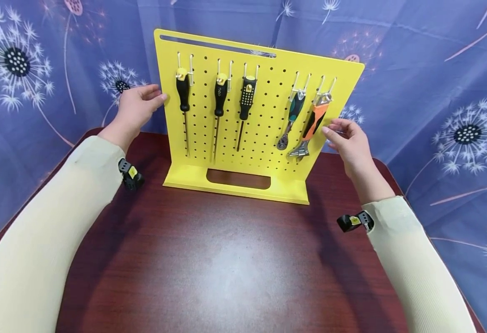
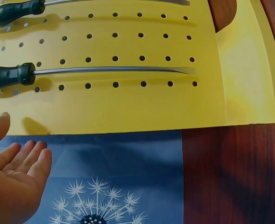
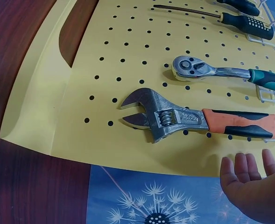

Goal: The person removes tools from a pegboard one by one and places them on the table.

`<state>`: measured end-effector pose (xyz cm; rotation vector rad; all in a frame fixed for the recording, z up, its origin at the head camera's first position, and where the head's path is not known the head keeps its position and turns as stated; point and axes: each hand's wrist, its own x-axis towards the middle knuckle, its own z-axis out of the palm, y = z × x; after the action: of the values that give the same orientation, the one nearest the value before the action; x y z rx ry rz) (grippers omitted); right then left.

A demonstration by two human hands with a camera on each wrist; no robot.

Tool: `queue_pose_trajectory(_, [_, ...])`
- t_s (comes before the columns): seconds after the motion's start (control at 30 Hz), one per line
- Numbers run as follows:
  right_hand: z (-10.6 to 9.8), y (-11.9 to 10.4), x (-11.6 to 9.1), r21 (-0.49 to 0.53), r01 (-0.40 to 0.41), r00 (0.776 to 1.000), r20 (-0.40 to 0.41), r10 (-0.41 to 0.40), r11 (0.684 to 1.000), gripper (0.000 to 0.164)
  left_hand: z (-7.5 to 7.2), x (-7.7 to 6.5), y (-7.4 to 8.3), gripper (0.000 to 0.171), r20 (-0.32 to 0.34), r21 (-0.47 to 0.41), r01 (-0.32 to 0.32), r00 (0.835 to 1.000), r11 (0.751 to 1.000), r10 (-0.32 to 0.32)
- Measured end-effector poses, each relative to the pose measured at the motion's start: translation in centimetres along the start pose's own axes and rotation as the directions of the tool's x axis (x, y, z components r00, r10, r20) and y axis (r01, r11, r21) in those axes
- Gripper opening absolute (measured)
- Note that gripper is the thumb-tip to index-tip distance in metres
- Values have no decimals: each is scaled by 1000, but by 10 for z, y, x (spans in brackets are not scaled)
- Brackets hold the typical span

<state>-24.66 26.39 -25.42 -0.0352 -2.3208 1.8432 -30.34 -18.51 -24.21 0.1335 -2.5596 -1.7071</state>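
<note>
A yellow pegboard (image 1: 264, 111) stands upright on the table, with tools hung from white hooks. My left hand (image 1: 136, 108) is at its left edge, thumb tip close to the edge, fingers loosely extended; contact is unclear. A long black-handled screwdriver (image 1: 182, 90) hangs nearest to it. My right hand (image 1: 351, 141) is by the right edge, with its fingers relaxed and apart from the thumb. Beside it hangs an adjustable wrench (image 3: 174, 116) with an orange and black handle. Left of the wrench is a green-and-black-handled ratchet (image 3: 207, 70).
Two more screwdrivers hang mid-board: a long black one (image 1: 220, 95) and a shorter one with a dotted handle (image 1: 247, 97). The board's base has a cut-out slot. The dark red wooden table (image 1: 226, 259) extends in front. A blue dandelion-print cloth (image 1: 434, 83) hangs behind.
</note>
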Motion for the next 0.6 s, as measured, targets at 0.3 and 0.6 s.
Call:
queue_pose_trajectory(0.3, [2, 0, 4, 71, 9, 1000, -3, -9, 997, 24, 3, 4, 3, 59, -2, -14, 15, 1000, 1000, -15])
queue_pose_trajectory(0.6, [3, 3, 11, 144, 17, 1000, 14, -19, 989, 24, 7, 10, 4, 61, 11, -12, 11, 1000, 1000, -11])
